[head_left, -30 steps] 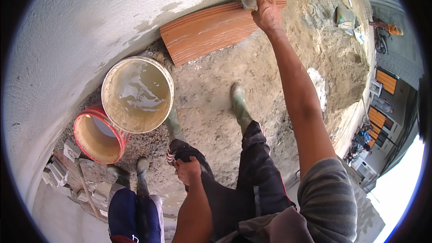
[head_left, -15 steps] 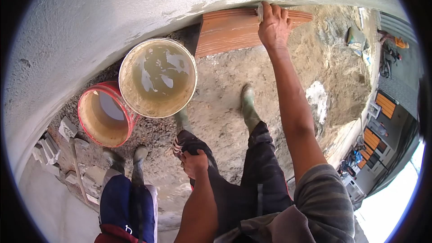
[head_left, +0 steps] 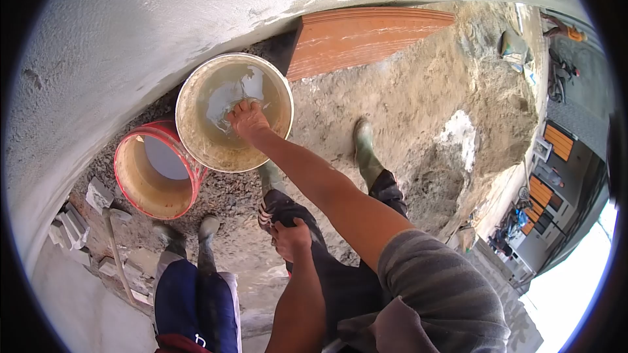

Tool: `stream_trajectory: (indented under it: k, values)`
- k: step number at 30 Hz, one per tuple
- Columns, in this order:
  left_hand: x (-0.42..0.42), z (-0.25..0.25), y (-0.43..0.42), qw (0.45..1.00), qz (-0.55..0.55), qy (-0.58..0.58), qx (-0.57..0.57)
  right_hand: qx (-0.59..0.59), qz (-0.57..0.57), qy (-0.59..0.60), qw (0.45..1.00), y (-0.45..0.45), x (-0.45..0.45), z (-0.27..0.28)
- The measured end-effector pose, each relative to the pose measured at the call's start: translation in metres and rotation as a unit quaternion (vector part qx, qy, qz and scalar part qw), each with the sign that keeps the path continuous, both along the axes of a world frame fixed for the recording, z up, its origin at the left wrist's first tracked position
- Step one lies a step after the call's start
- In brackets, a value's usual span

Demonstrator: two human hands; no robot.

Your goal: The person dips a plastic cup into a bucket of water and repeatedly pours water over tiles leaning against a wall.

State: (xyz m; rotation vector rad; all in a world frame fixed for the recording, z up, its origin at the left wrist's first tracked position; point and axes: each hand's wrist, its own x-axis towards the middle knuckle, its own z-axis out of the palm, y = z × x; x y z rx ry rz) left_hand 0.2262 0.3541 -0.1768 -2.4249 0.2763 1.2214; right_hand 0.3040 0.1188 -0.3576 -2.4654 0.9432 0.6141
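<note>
My right hand (head_left: 247, 119) reaches into a large pale bucket (head_left: 185, 137), with its fingertips at the murky water (head_left: 219, 101). Its fingers are curled, and anything in them is hidden by the hand and water. My left hand (head_left: 292, 240) rests closed against my dark trouser leg at the knee; whatever may be inside it does not show. To the right of the bucket, a stack of reddish-brown tiles (head_left: 366, 36) with layered edges lies along the foot of the rough plastered wall (head_left: 131, 19).
A red-rimmed bucket (head_left: 156, 168) stands beside the pale one. Another person's legs (head_left: 196, 297) are at lower left, near a long-handled tool (head_left: 115, 248) and broken blocks (head_left: 73, 227). The ground (head_left: 418, 104) is uneven. A sack (head_left: 515, 49) lies at right.
My right hand has left the tile stack, where it held a small pale piece against the tiles, and moved left into the bucket's water. My left hand stays at the knee.
</note>
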Motion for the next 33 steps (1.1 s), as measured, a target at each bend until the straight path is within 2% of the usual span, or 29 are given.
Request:
stream_trajectory:
  k: [2,5,8,9,11,12,14,16,17,19,21,22,23,25,27,31,33]
  values:
    - [0.001,0.0,0.001,1.0,0.003,-0.001,0.002,-0.038,0.006,0.058,0.998,0.014,0.007,-0.028]
    - [0.004,0.002,0.005,1.0,0.002,-0.007,0.001,0.022,-0.025,0.067,0.997,0.031,0.008,-0.045]
    - [0.005,0.002,0.006,1.0,-0.005,-0.004,0.003,0.126,-0.137,0.012,0.982,0.039,0.007,-0.051]
    - [0.003,-0.002,0.011,1.0,-0.009,-0.01,-0.002,0.181,-0.183,-0.045,0.965,0.04,0.004,-0.052]
    - [0.004,-0.003,0.009,1.0,-0.008,-0.016,-0.001,0.281,-0.269,-0.161,0.907,0.032,-0.005,-0.048]
    - [0.005,-0.002,0.007,1.0,-0.002,-0.014,0.003,0.282,-0.295,-0.238,0.881,0.03,-0.009,-0.044]
    - [0.001,0.0,0.001,1.0,-0.001,-0.007,0.009,0.277,-0.341,-0.381,0.814,0.013,-0.015,0.006]
    - [0.002,0.0,-0.001,1.0,-0.015,-0.005,0.013,0.326,-0.383,-0.462,0.73,-0.008,-0.03,0.037]
    - [0.002,0.0,-0.002,1.0,-0.011,-0.001,0.015,0.35,-0.402,-0.501,0.682,-0.016,-0.04,0.049]
    - [-0.001,-0.001,-0.003,1.0,-0.003,0.006,0.02,0.372,-0.399,-0.522,0.656,-0.044,-0.084,0.07]
    - [-0.004,0.001,-0.007,1.0,-0.017,0.008,0.023,0.376,-0.451,-0.515,0.624,-0.08,-0.142,0.121]
    - [-0.005,0.001,-0.01,0.999,-0.024,0.008,0.025,0.333,-0.441,-0.55,0.626,-0.097,-0.171,0.132]
    - [-0.007,0.0,-0.012,0.999,-0.022,0.004,0.028,0.293,-0.48,-0.546,0.621,-0.113,-0.201,0.147]
    - [-0.012,-0.002,-0.012,0.999,-0.019,-0.004,0.036,0.175,-0.51,-0.502,0.676,-0.148,-0.26,0.174]
    - [-0.018,-0.005,-0.008,0.999,-0.039,-0.022,0.03,0.102,-0.488,-0.548,0.672,-0.187,-0.316,0.172]
    - [-0.021,-0.006,-0.011,0.998,-0.044,-0.026,0.022,-0.121,-0.465,-0.353,0.803,-0.252,-0.396,0.173]
    - [-0.024,-0.009,-0.009,0.998,-0.053,-0.028,0.032,-0.177,-0.447,-0.27,0.834,-0.272,-0.407,0.174]
